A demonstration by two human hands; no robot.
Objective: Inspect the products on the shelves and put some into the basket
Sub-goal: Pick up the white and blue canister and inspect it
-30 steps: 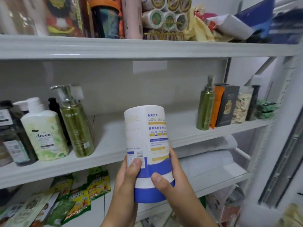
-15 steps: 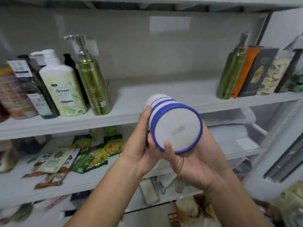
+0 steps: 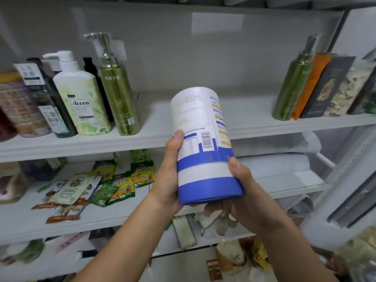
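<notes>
A white and blue cylindrical can (image 3: 203, 143) stands nearly upright in front of the middle shelf (image 3: 142, 139), its barcode and printed label turned toward me. My left hand (image 3: 169, 171) grips its left side, thumb up along the label. My right hand (image 3: 244, 192) cups the blue base from the right and below, thumb pressed against the side. No basket is in view.
On the middle shelf, a white Accen bottle (image 3: 81, 98) and a green pump bottle (image 3: 118, 92) stand left; a second green bottle (image 3: 293, 86) and dark boxes (image 3: 329, 86) stand right. Snack packets (image 3: 120, 184) lie on the shelf below. Bags (image 3: 240, 257) lie on the floor.
The can went from upright to tipped with its base toward me, and is now back upright with the barcode side facing me. The view has dropped to the lower shelves.
</notes>
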